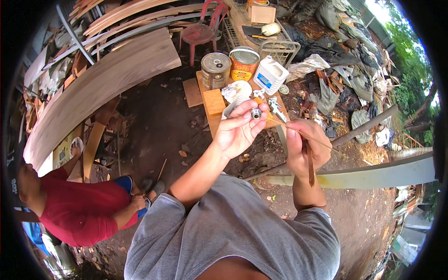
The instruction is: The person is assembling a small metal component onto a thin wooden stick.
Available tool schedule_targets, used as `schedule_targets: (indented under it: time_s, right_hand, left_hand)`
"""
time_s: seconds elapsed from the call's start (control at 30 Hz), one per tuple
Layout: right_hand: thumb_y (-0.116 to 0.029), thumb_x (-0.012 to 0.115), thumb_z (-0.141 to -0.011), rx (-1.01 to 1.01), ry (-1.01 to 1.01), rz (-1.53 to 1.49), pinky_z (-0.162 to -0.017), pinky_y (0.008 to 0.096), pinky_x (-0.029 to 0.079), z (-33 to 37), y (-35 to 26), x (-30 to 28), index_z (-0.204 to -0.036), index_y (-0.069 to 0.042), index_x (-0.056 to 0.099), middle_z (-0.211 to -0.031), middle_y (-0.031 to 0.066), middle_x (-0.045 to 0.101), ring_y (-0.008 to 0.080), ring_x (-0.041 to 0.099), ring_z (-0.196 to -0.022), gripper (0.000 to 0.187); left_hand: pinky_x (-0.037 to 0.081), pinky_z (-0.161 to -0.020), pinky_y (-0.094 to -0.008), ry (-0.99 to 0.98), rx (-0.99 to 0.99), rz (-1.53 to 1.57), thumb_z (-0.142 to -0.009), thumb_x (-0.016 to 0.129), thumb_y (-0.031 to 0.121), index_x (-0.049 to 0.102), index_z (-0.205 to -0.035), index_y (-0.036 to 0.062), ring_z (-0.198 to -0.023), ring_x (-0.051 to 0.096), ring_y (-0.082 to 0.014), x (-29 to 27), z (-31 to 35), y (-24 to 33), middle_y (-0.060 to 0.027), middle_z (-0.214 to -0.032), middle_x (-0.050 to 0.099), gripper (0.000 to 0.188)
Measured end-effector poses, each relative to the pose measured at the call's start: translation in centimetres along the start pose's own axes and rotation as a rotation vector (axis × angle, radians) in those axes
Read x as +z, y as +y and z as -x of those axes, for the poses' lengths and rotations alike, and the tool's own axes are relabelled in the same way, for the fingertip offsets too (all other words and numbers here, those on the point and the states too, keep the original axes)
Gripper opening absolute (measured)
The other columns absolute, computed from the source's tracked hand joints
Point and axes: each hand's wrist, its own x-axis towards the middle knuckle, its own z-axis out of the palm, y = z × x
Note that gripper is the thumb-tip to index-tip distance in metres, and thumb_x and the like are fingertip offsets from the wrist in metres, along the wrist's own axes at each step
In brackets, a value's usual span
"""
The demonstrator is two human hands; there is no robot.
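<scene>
Between the fingertips of my left hand [235, 135] is a small round silver metal fitting [255, 113] with a dark hole in its middle. My right hand [307, 144] pinches a thin straw-coloured stick or wire [275, 121], whose tip points toward the fitting. A flat brown strip [310, 168] hangs down from the same hand; I cannot tell if it is part of the thin piece. Just beyond my hands, silver metal parts [277, 110] that look like a spray gun lie on a small wooden table [209, 122].
On the table stand a metal can [215, 70], an orange paint bucket [243, 64], a white jug [270, 74] and a wood block [213, 102]. A person in a red shirt [84, 207] works at the left beside a long board [107, 79]. Behind stands a red chair [198, 35].
</scene>
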Motion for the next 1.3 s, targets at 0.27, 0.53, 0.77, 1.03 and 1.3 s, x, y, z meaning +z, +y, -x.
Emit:
schedule_targets:
  time_s: [0.27, 0.53, 0.77, 1.03, 1.3]
  right_hand:
    - [0.005, 0.07, -0.075, -0.069, -0.004, 0.15, -0.061, 0.0281, 0.053, 0.4, -0.7, -1.3, -0.089, 0.0, 0.069, -0.079, 0.0103, 0.069, 0.0221, 0.068, -0.068, 0.015]
    - [0.003, 0.07, -0.076, -0.147, -0.046, 0.17, -0.054, 0.0275, 0.049, 0.2, -0.5, -1.1, -0.087, 0.0, 0.069, -0.079, 0.0126, 0.069, 0.0213, 0.066, -0.063, 0.012]
    - [0.003, 0.072, -0.073, -0.226, -0.167, 0.289, -0.053, 0.0282, 0.05, 0.4, 0.3, -0.4, -0.09, -0.002, 0.07, -0.082, 0.0109, 0.068, 0.0216, 0.067, -0.063, 0.018]
    - [-0.004, 0.075, -0.071, -0.211, -0.154, 0.228, -0.053, 0.0302, 0.051, 0.7, 1.9, 0.5, -0.096, -0.006, 0.07, -0.085, 0.0064, 0.066, 0.0186, 0.064, -0.061, 0.025]
    - [-0.006, 0.075, -0.069, -0.279, -0.096, 0.261, -0.051, 0.0289, 0.049, 0.0, 1.1, 0.2, -0.093, -0.007, 0.071, -0.087, 0.0039, 0.066, 0.0167, 0.063, -0.061, 0.025]
  left_hand:
    - [0.05, -0.102, -0.0368, 0.016, -0.043, 0.053, -0.094, 0.05, -0.001, 0.057, -0.123, 0.0039, -0.116, 0.061, -0.0248, 0.0, -1.0, -1.1, -0.016, -0.128, 0.057, 0.03]
    - [0.049, -0.103, -0.0355, 0.033, -0.04, -0.002, -0.093, 0.051, -0.002, 0.056, -0.121, 0.0032, -0.117, 0.06, -0.0249, 0.5, -1.1, -1.8, -0.015, -0.126, 0.058, 0.029]
    - [0.049, -0.103, -0.0342, 0.01, -0.039, -0.018, -0.094, 0.051, -0.001, 0.056, -0.122, 0.0037, -0.117, 0.059, -0.025, 0.1, -0.8, -1.8, -0.0149, -0.126, 0.057, 0.029]
    - [0.05, -0.102, -0.0336, -0.004, -0.054, -0.037, -0.095, 0.051, 0.0, 0.056, -0.125, 0.0037, -0.117, 0.059, -0.0251, -0.3, -0.8, -1.2, -0.0155, -0.127, 0.057, 0.03]
    - [0.057, -0.089, -0.035, 0.127, -0.039, 0.008, -0.095, 0.05, 0.002, 0.054, -0.126, 0.006, -0.119, 0.058, -0.0242, -0.6, -0.8, -0.9, -0.0137, -0.127, 0.058, 0.031]
